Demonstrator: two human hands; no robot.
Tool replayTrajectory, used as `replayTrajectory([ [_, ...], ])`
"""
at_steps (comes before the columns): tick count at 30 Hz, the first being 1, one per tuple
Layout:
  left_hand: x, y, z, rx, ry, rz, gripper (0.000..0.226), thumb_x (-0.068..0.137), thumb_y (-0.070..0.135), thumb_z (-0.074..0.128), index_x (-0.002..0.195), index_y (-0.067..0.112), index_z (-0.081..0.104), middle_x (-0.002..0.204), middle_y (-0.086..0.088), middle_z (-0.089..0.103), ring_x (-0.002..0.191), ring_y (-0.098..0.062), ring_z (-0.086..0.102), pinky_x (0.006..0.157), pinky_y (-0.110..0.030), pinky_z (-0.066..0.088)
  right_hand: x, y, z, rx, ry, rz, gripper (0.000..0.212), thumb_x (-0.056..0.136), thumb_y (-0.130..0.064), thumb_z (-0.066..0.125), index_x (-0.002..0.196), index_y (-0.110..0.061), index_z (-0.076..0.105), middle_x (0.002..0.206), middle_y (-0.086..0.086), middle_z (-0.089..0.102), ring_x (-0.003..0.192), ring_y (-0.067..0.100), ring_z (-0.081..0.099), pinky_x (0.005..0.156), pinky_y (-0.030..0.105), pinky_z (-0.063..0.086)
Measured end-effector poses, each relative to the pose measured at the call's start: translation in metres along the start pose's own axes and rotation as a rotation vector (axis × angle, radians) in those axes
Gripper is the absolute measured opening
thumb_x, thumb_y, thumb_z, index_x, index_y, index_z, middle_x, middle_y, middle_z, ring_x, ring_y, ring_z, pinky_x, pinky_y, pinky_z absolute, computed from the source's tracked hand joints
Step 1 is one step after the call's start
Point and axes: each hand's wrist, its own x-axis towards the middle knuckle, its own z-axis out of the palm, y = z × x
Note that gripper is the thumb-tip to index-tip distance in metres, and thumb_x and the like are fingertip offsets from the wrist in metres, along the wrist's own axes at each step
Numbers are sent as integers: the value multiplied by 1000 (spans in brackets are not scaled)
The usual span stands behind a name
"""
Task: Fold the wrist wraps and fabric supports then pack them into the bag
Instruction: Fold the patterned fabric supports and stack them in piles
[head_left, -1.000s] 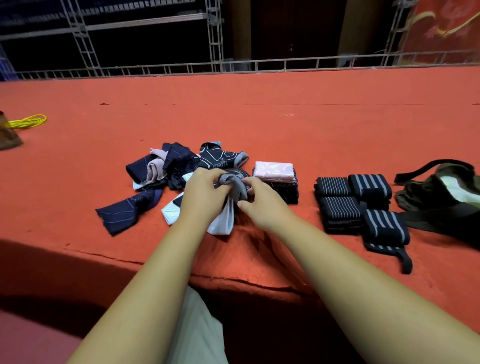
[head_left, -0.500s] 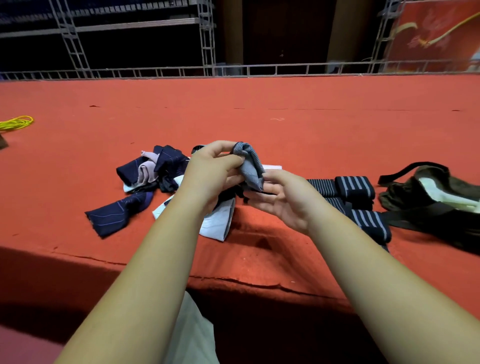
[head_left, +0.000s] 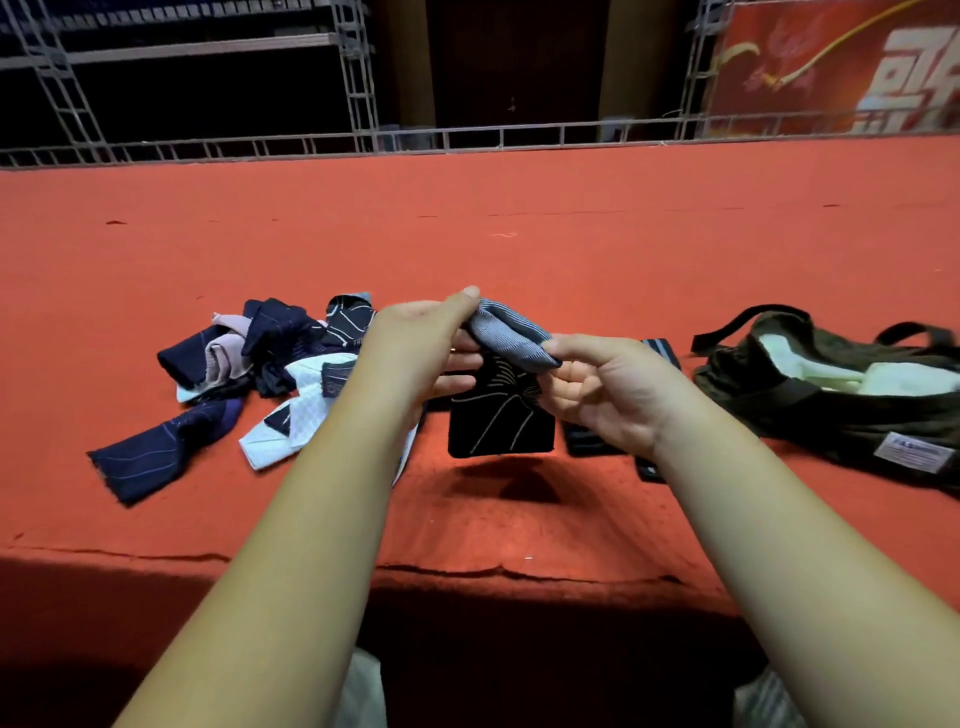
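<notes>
Several unfolded supports (head_left: 260, 364) are heaped well left of the bag (head_left: 831, 410), folded wraps (head_left: 660, 348) just left of it, packing seemingly not started. Your left hand (head_left: 415, 353) and right hand (head_left: 608, 389) both pinch the grey-and-black support (head_left: 501, 415), held up left of the bag; half a second ago your right palm lay open.

A: How is the held support (head_left: 501, 415) coloured?
B: Grey with fine stripes is seen at its top, black with thin pale lines below.
A: And the rest?
B: Navy pinstripes are seen on the strip (head_left: 150, 457), a white diamond weave on the cloth (head_left: 306, 410), dark olive on the bag (head_left: 841, 415), orange-red on the carpet (head_left: 519, 234).
</notes>
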Motion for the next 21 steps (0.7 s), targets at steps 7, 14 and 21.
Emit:
replayTrajectory([
  [7, 10, -23, 14, 10, -2, 15, 15, 98, 30, 73, 95, 16, 76, 66, 4, 71, 61, -13, 71, 51, -23, 54, 11, 10, -16, -389, 67, 10, 15, 86, -26, 78, 99, -20, 79, 85, -4, 67, 77, 15, 68, 76, 33, 54],
  [14, 24, -52, 16, 181, 36, 105, 10, 92, 10, 75, 98, 17, 79, 74, -5, 72, 55, -16, 62, 46, -22, 45, 18, 30, -31, -587, 29, -7, 15, 92, -27, 75, 79, -28, 70, 77, -13, 65, 69, 6, 53, 59, 26, 33],
  [21, 34, -71, 13, 119, 5, 151, 13, 90, 6, 78, 91, 19, 80, 84, -6, 77, 73, -17, 70, 65, -31, 58, 26, 31, -46, -657, 50, -109, 17, 88, -32, 83, 91, -18, 74, 78, -6, 63, 73, 7, 51, 56, 18, 38],
])
